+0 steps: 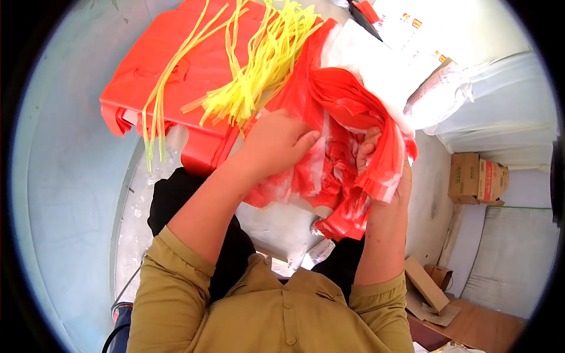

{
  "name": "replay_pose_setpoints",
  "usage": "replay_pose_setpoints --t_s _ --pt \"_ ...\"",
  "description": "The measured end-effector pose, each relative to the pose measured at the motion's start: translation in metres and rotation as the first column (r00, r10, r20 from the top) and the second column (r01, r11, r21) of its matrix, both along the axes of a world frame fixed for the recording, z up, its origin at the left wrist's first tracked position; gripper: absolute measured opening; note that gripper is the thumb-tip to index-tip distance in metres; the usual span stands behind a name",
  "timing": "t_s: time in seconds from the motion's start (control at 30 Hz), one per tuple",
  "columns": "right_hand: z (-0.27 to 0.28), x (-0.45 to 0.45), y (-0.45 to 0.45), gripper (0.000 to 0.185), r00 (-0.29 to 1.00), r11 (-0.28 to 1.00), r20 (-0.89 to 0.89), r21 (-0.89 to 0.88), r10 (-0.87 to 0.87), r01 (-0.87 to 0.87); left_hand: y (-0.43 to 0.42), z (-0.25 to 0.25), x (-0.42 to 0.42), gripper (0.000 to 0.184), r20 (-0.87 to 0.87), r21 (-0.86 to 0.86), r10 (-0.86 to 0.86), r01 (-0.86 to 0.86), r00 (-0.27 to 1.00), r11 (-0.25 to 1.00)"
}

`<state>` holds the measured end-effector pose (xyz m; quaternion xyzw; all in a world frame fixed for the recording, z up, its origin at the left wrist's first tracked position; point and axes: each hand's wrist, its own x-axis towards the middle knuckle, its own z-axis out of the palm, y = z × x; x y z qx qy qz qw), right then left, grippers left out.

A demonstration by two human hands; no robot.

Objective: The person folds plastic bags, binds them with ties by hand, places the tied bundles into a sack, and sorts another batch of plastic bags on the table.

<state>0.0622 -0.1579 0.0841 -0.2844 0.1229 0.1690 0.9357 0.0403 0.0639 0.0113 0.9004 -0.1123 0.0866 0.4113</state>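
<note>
A bunch of thin red-and-white plastic bags hangs in loose folds in front of me. My right hand is closed on the bunch; its fingertips show between the folds, and red plastic drapes over the rest of it. My left hand lies against the bags' left side, back toward me and thumb stretched to the right. Its other fingers are mostly hidden, so its grip cannot be made out. Just beyond the left hand, yellow plastic strips lie in a loose bundle.
A flat stack of red bags lies at the upper left under some yellow strips. White printed sacking is at the upper right. Cardboard boxes stand at the right wall, with a flattened carton lower down.
</note>
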Motion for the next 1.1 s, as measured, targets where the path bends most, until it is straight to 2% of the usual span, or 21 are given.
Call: replay_pose_setpoints --t_s 0.03,0.13,0.2,0.3,0.33,0.4,0.43,0.53,0.63,0.73,0.8,0.9,0.93,0.97,1.03,1.07,1.1 --pt "0.000 -0.001 -0.001 0.030 1.000 0.999 -0.009 0.016 0.029 -0.029 0.001 0.002 -0.001 0.036 -0.032 0.058 -0.024 0.026 0.999 0.998" --pt "-0.007 -0.005 -0.003 0.031 0.999 0.999 -0.020 0.000 0.034 -0.034 -0.002 -0.009 0.001 0.034 0.048 0.089 -0.239 0.234 0.970 0.968" --pt "-0.013 -0.009 -0.002 0.034 0.999 0.999 0.025 -0.008 0.031 -0.031 -0.005 -0.012 -0.001 0.026 0.085 0.002 -0.150 0.150 0.985 0.989" --pt "-0.009 -0.017 0.006 0.035 0.991 0.998 -0.115 -0.008 -0.063 0.063 -0.006 -0.013 0.000 0.020 0.050 -0.192 0.040 -0.029 0.998 0.981" --pt "-0.012 -0.017 0.003 0.034 0.995 1.000 -0.098 -0.011 -0.022 0.021 -0.006 -0.014 0.001 0.020 0.015 -0.264 0.109 -0.101 0.994 0.959" --pt "-0.019 -0.016 -0.003 0.032 0.996 0.998 -0.064 -0.020 0.063 -0.065 -0.007 -0.014 0.003 0.024 -0.080 -0.253 0.095 -0.112 0.992 0.961" --pt "-0.019 -0.016 -0.003 0.033 0.996 0.999 -0.086 -0.013 0.033 -0.035 -0.007 -0.015 0.004 0.028 -0.126 -0.248 0.089 -0.118 0.988 0.962" --pt "-0.013 -0.016 0.002 0.035 0.992 1.000 -0.120 -0.004 -0.031 0.031 -0.013 -0.023 0.010 0.032 -0.089 -0.340 0.125 -0.148 0.988 0.929" --pt "-0.011 -0.017 0.006 0.035 0.993 0.999 -0.109 -0.008 -0.049 0.048 -0.016 -0.026 0.016 0.035 -0.267 -0.439 0.060 -0.177 0.962 0.881" --pt "-0.010 -0.018 0.008 0.034 0.990 0.998 -0.128 -0.015 -0.067 0.065 -0.015 -0.025 0.014 0.035 -0.264 -0.445 -0.118 -0.012 0.957 0.896" --pt "-0.008 -0.020 0.012 0.033 0.987 0.997 -0.142 -0.027 -0.080 0.077 -0.017 -0.021 0.012 0.034 -0.308 -0.475 -0.175 0.008 0.935 0.880" --pt "-0.022 -0.022 0.004 0.031 0.997 0.987 -0.062 -0.150 0.054 -0.063 -0.020 -0.006 0.002 0.032 -0.416 -0.503 -0.192 -0.050 0.889 0.863" --pt "-0.024 -0.023 0.005 0.036 0.985 0.960 -0.037 -0.221 0.171 -0.175 -0.020 -0.002 0.000 0.032 -0.456 -0.508 -0.187 -0.082 0.870 0.857" --pt "-0.024 -0.031 0.008 0.036 0.997 0.930 -0.063 -0.362 0.046 -0.066 -0.021 -0.004 -0.001 0.032 -0.454 -0.587 -0.226 -0.098 0.862 0.803" --pt "-0.019 -0.042 0.016 0.036 0.995 0.884 -0.030 -0.459 0.092 -0.095 -0.022 -0.008 -0.002 0.032 -0.438 -0.728 -0.304 -0.135 0.846 0.672" --pt "-0.026 -0.044 0.013 0.038 0.987 0.796 0.030 -0.596 0.159 -0.110 -0.020 -0.009 -0.004 0.030 -0.473 -0.743 -0.332 -0.167 0.816 0.648" --pt "-0.021 -0.052 0.019 0.041 0.991 0.743 0.022 -0.664 0.129 -0.082 -0.017 -0.002 -0.007 0.029 -0.507 -0.755 -0.360 -0.202 0.784 0.624"
